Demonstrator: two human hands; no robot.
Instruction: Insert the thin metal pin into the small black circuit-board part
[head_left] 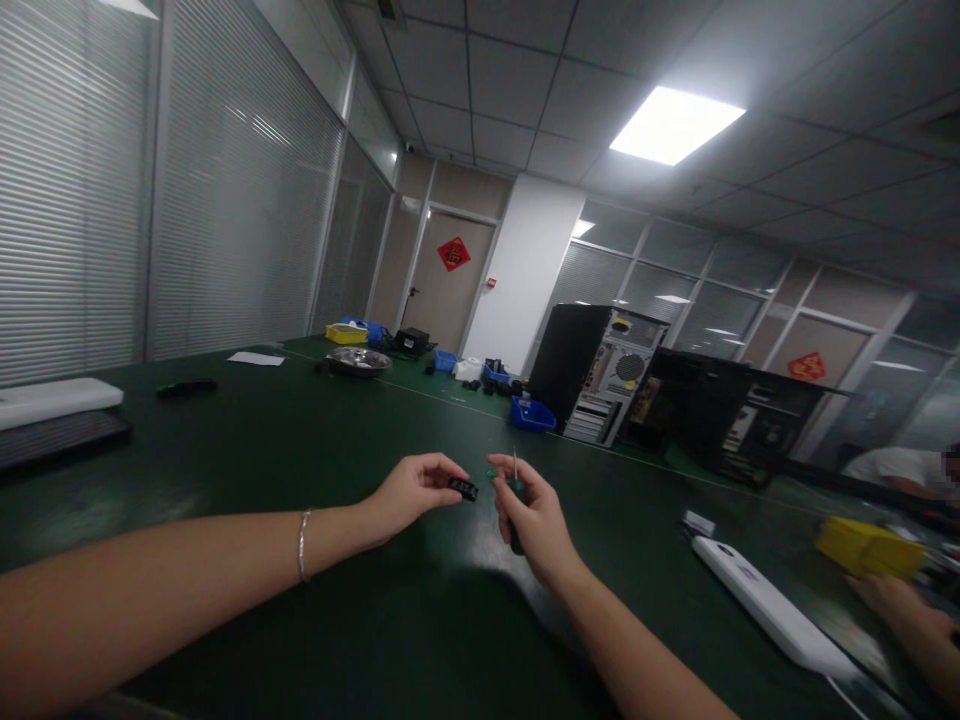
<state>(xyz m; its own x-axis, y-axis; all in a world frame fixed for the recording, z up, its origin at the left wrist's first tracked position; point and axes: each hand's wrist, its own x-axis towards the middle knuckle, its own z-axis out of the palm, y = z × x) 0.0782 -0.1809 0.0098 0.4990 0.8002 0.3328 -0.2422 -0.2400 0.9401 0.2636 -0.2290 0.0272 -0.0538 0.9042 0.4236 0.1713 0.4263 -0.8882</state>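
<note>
Screwdriver, green-handled, stands gripped in the right hand; the left hand just beside pinches a small black part, any lettering perhaps too blurred to read.

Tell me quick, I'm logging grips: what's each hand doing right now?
Left hand: closed, pinching a small black part in its fingertips.
Right hand: closed around a green-handled screwdriver, tip up.
</note>
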